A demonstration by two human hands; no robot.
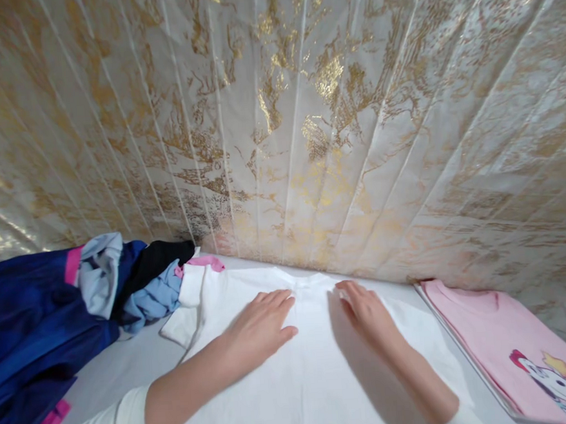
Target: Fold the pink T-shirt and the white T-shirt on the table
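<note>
two hands lie flat on a white t-shirt [313,365] spread across the white bench [142,357], its neckline at twelve o'clock against the wall. the left hand [259,330] rests palm down with fingers spread and pointing toward one o'clock, just left of the collar; nothing is pinched in it. the right hand [368,316] also lies open and palm down, fingers together and aimed toward eleven o'clock, just right of the collar, with a soft shadow falling to its left on the cloth. the two hands are near each other but apart, the collar between their fingertips. white sleeves cover both forearms partway, toward six o'clock. one sleeve of the t-shirt [186,309] is folded out toward nine o'clock from the left hand. beyond it, at nine to ten o'clock, sits a pile of clothes [76,304] in dark blue, light blue, black and pink, touching the wall and spilling to the left edge of the view. at four o'clock from the right hand lies a pink t-shirt [495,339], folded flat, printed with a cartoon unicorn [551,380]; it seems to rest on a thin board, though i cannot tell for sure. a cream wall with gold marbling [305,120] fills everything from ten to two o'clock.
</note>
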